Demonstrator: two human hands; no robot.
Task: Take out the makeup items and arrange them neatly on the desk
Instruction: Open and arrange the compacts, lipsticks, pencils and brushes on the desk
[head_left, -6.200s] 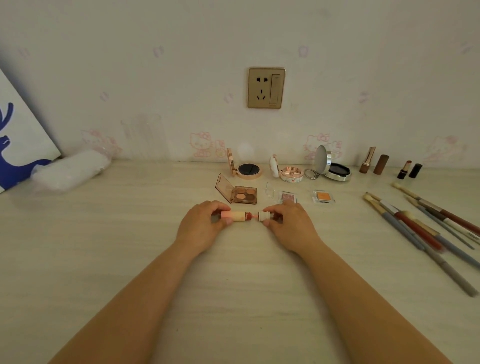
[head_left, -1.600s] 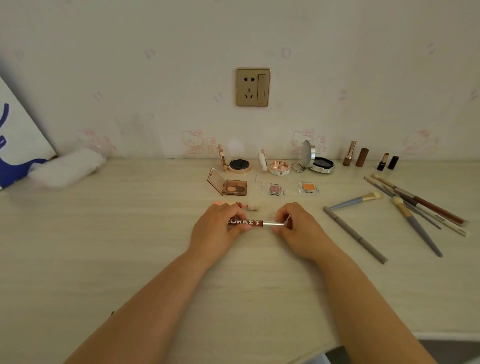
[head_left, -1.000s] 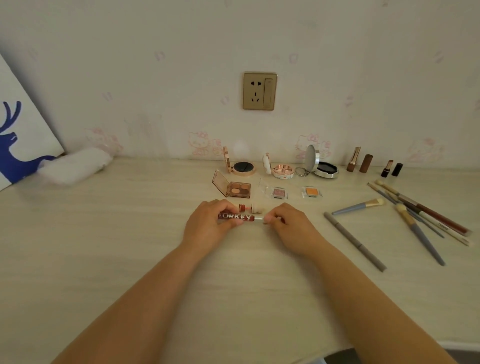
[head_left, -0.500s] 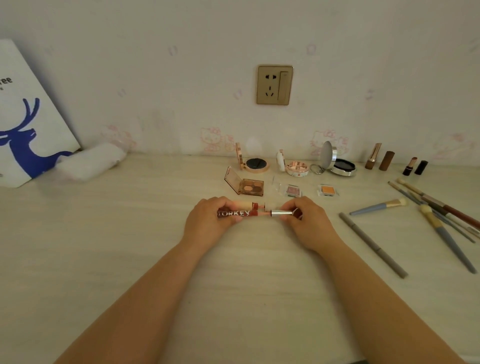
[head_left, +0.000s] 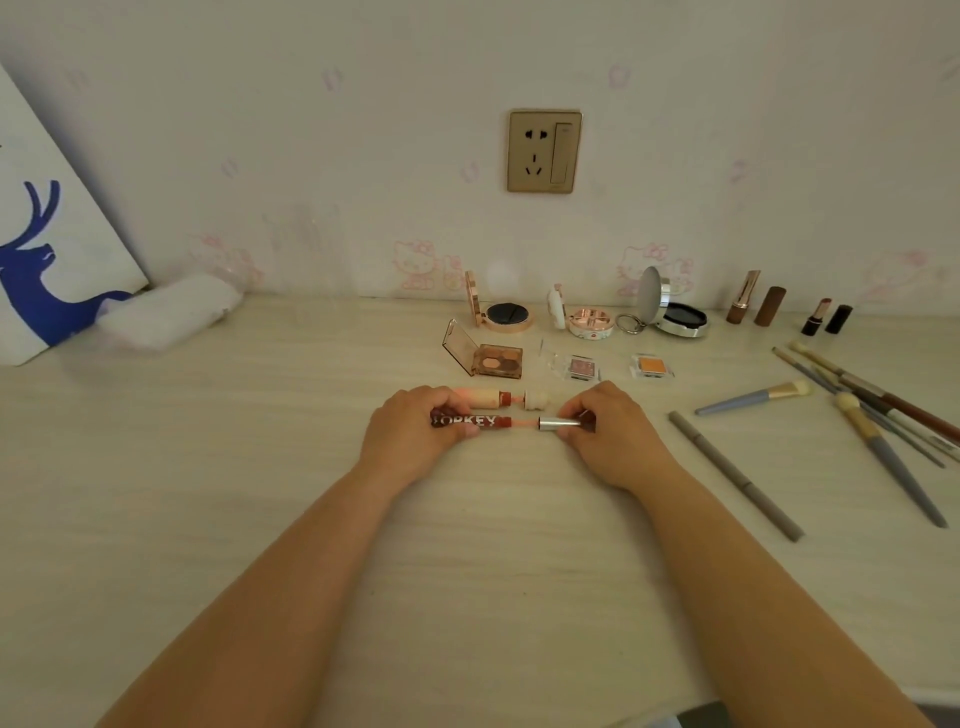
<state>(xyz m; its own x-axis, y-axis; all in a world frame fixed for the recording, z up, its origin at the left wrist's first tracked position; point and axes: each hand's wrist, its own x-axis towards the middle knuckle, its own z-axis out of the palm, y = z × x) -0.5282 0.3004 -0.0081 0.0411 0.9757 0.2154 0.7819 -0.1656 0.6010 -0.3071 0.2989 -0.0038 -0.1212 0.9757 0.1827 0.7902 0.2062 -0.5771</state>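
You're laying out the opened gloss: your left hand (head_left: 415, 434) pinches the tube (head_left: 470, 421), your right hand (head_left: 613, 431) its cap (head_left: 560, 423), low over the desk (head_left: 467, 571); next, set both parallel below the lipstick (head_left: 491, 399).

Two bare forearms (no sleeves), no rings, no watch

Both forearms extend forward over the desk, converging at its middle. Left hand (head_left: 415, 434) and right hand (head_left: 613, 436) face each other, fingers curled, each pinching.
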